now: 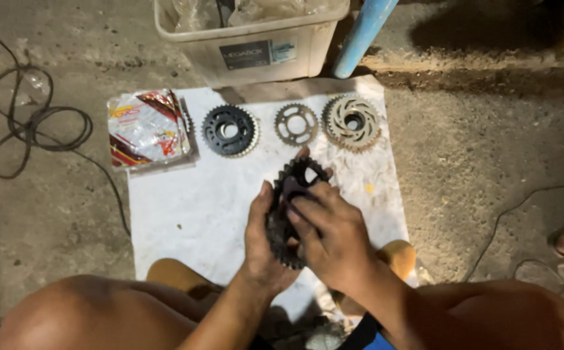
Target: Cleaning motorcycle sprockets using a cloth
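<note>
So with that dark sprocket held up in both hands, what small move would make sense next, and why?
Probably set the dark sprocket down on the white sheet, in the bare patch below the row. Both the left hand and the right hand grip it above the sheet, while a black sprocket, a thin grey sprocket and a pale sprocket already lie side by side there.

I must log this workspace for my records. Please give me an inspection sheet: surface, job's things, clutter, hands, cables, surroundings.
Surface: white paper sheet on rough concrete floor.
Job's things: black toothed metal sprocket held in both hands; on the sheet a black sprocket, a thin grey sprocket, a worn silver sprocket.
Clutter: red-and-white plastic packet.
Hands: left hand and right hand grip the held sprocket.
Cables: black cable coiled on the floor.
Surroundings: white plastic box, blue pole.
</note>
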